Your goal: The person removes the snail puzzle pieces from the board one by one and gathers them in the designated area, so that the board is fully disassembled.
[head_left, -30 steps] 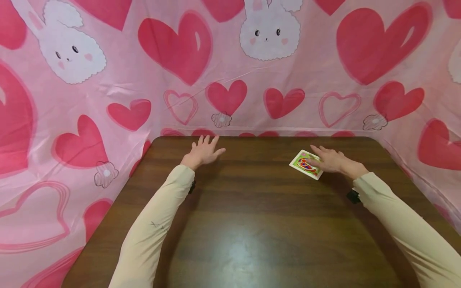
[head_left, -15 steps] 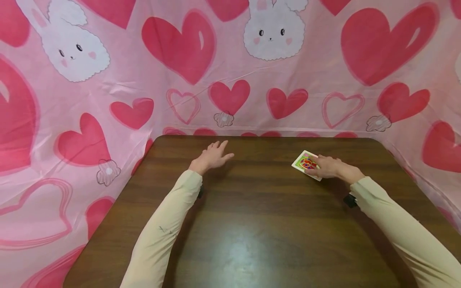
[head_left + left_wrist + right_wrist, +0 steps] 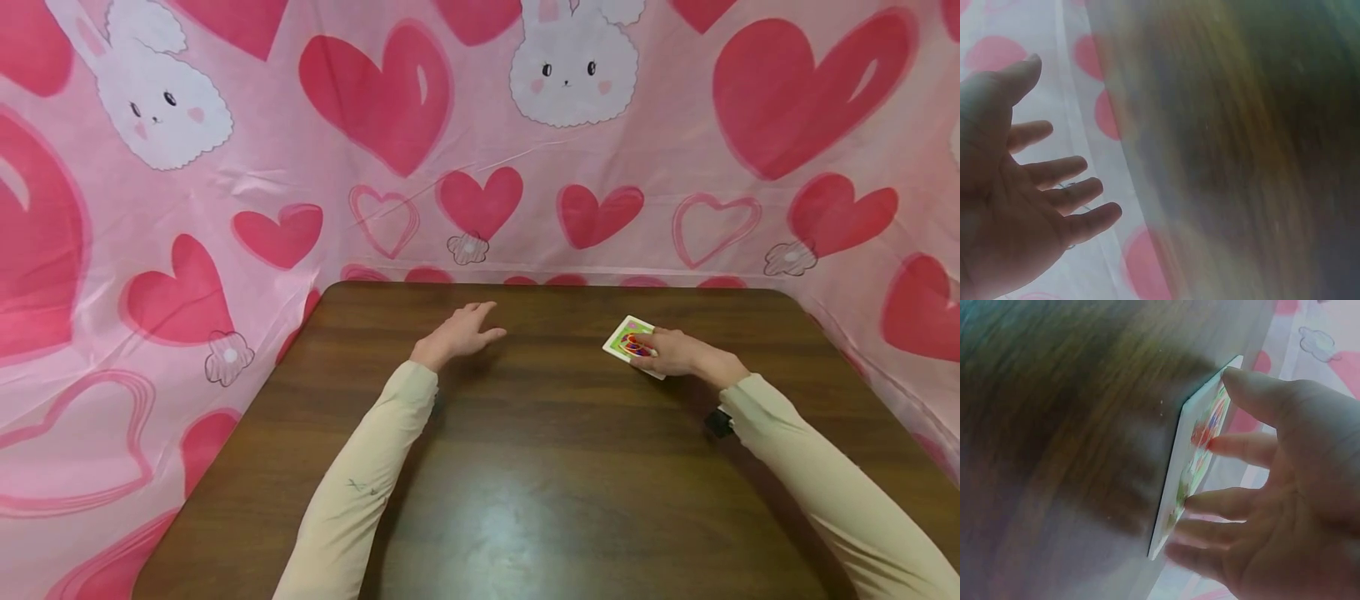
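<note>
Nearest, at the bottom of the head view, two pale sleeves reach in over the brown counter (image 3: 525, 450), the left sleeve (image 3: 360, 483) from lower left of centre and the right sleeve (image 3: 817, 467) from the lower right corner. A dark wrist device (image 3: 720, 422) shows just under the right cuff.

Further in, the left hand (image 3: 457, 335) is left of centre, its grip released: fingers extended, palm bare in its wrist view, holding nothing.

The right hand (image 3: 678, 352), right of centre, is much the nearer of the two to the printed card (image 3: 622, 339). The card lies on the counter at the picture-left side of that grip, partly beneath the thumb and fingers. Its long axis appears to slant from upper left to lower right, though the right-hand corner is hidden. The right wrist view shows this grip loose, digits spread along the card and at least one fingertip seeming to meet its face; whether the thumb presses the edge I cannot tell.

Beyond the counter's far edge, pink cloth (image 3: 517, 150) with red hearts and white rabbit heads fills the upper frame.
</note>
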`<state>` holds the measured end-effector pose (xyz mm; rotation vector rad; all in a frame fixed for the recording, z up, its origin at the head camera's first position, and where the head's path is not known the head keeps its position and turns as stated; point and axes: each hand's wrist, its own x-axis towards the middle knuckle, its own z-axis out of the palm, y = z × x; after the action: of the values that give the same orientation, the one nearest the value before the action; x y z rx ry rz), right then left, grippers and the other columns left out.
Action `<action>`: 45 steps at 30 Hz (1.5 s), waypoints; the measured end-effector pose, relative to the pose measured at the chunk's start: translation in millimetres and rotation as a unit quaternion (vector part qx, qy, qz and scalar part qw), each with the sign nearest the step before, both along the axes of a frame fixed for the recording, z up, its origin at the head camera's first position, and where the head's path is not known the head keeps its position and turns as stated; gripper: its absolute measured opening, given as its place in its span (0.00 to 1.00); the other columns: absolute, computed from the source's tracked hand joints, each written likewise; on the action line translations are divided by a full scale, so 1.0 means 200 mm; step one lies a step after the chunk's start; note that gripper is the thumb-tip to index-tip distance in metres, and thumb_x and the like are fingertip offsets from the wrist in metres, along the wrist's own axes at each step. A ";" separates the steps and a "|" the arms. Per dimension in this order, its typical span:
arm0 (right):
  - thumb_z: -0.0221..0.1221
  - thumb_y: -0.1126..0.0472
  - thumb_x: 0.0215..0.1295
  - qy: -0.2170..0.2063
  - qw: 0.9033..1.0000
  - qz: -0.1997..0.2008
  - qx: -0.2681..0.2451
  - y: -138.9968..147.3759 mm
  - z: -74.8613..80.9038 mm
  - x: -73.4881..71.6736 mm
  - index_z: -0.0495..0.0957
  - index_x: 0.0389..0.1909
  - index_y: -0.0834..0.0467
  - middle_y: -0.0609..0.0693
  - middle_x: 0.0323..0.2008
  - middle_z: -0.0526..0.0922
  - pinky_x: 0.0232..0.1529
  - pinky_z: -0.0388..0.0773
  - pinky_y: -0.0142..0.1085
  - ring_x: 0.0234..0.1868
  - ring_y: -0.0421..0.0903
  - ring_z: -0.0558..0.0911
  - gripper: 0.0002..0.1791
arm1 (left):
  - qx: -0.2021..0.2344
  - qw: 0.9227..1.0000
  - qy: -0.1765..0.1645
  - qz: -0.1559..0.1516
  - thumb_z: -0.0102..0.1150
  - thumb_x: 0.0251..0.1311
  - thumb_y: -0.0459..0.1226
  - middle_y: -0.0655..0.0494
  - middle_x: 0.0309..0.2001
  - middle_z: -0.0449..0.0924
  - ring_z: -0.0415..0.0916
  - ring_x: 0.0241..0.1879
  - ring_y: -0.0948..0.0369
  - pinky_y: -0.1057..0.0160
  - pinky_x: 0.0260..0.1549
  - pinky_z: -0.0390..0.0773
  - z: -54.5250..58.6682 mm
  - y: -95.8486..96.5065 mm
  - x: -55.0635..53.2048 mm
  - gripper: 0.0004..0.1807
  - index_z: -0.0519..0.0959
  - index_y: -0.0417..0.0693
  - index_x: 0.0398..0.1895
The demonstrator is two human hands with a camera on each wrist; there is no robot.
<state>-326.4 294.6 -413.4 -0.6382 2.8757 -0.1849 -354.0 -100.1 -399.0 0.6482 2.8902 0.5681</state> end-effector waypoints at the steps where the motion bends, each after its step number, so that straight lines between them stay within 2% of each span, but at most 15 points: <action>1: 0.57 0.45 0.67 0.000 1.000 -0.001 -0.003 0.00 0.00 0.00 0.67 0.67 0.67 0.79 0.57 0.70 0.54 0.69 0.63 0.56 0.75 0.74 0.36 | 0.004 1.000 -0.001 -0.002 0.50 0.69 0.56 0.42 0.75 0.56 0.55 0.73 0.43 0.44 0.70 0.58 0.00 0.01 0.00 0.39 0.54 0.48 0.76; 4: 0.57 0.44 0.67 -0.008 1.000 -0.006 -0.011 0.02 -0.01 0.00 0.66 0.68 0.64 0.81 0.56 0.69 0.53 0.70 0.63 0.54 0.74 0.75 0.36 | 0.009 1.000 -0.006 -0.004 0.50 0.68 0.56 0.41 0.75 0.56 0.55 0.73 0.42 0.44 0.71 0.57 0.00 0.03 0.01 0.39 0.55 0.47 0.76; 6: 0.57 0.43 0.67 -0.019 1.000 -0.010 -0.015 0.03 -0.01 0.00 0.65 0.69 0.64 0.79 0.52 0.71 0.50 0.72 0.61 0.48 0.69 0.77 0.37 | 0.010 1.000 -0.011 -0.003 0.51 0.68 0.56 0.41 0.75 0.56 0.54 0.74 0.42 0.44 0.71 0.57 0.00 0.04 0.01 0.40 0.55 0.47 0.76; 9: 0.58 0.43 0.66 -0.021 1.000 -0.005 -0.021 0.03 -0.01 0.00 0.64 0.68 0.65 0.75 0.49 0.72 0.49 0.73 0.59 0.44 0.64 0.78 0.39 | 0.002 1.000 -0.017 0.001 0.51 0.68 0.56 0.42 0.75 0.56 0.54 0.74 0.43 0.44 0.71 0.57 -0.01 0.06 0.02 0.40 0.55 0.48 0.76; 12: 0.59 0.42 0.65 -0.013 0.999 0.002 -0.029 0.02 -0.01 0.01 0.66 0.67 0.67 0.75 0.53 0.72 0.51 0.71 0.61 0.50 0.70 0.77 0.40 | -0.008 1.000 -0.017 -0.001 0.52 0.67 0.56 0.42 0.74 0.57 0.56 0.73 0.43 0.44 0.70 0.58 -0.02 0.07 0.02 0.40 0.56 0.48 0.76; 15: 0.60 0.41 0.64 -0.016 0.999 0.002 -0.038 0.01 -0.02 0.01 0.66 0.66 0.67 0.78 0.61 0.67 0.57 0.67 0.65 0.60 0.77 0.69 0.41 | -0.019 1.000 -0.019 -0.008 0.53 0.67 0.56 0.42 0.74 0.58 0.57 0.73 0.43 0.44 0.70 0.59 -0.03 0.08 0.02 0.39 0.57 0.48 0.75; 18: 0.60 0.40 0.63 -0.028 0.999 0.003 -0.044 -0.02 -0.02 0.02 0.65 0.67 0.68 0.79 0.66 0.60 0.61 0.61 0.68 0.65 0.79 0.62 0.43 | -0.020 0.999 -0.025 -0.015 0.54 0.67 0.54 0.42 0.73 0.59 0.56 0.73 0.43 0.45 0.70 0.58 -0.04 0.10 0.03 0.39 0.57 0.47 0.75; 31: 0.62 0.38 0.61 -0.025 0.998 0.014 -0.051 -0.15 -0.04 0.02 0.64 0.68 0.69 0.78 0.69 0.56 0.65 0.60 0.64 0.69 0.75 0.60 0.46 | -0.024 0.999 -0.034 -0.031 0.59 0.64 0.53 0.44 0.70 0.64 0.61 0.70 0.46 0.48 0.69 0.61 -0.04 0.19 0.04 0.39 0.61 0.47 0.73; 39: 0.63 0.38 0.60 -0.032 0.997 0.023 -0.063 -0.24 -0.04 0.03 0.64 0.68 0.68 0.76 0.70 0.55 0.68 0.56 0.64 0.71 0.73 0.56 0.46 | -0.029 0.999 -0.024 -0.030 0.61 0.63 0.52 0.45 0.66 0.69 0.64 0.66 0.45 0.48 0.67 0.65 -0.04 0.25 0.04 0.37 0.64 0.48 0.71; 45: 0.62 0.37 0.60 -0.045 0.996 0.035 -0.069 -0.30 -0.04 0.05 0.63 0.69 0.67 0.75 0.71 0.54 0.68 0.56 0.63 0.72 0.72 0.55 0.48 | -0.030 0.998 -0.018 -0.043 0.61 0.63 0.52 0.47 0.63 0.72 0.67 0.64 0.50 0.52 0.66 0.66 -0.04 0.29 0.04 0.34 0.67 0.47 0.68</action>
<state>-316.8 234.8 -421.3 -0.7330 2.7670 -0.3937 -345.7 -42.9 -406.7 0.7410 2.8181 0.4759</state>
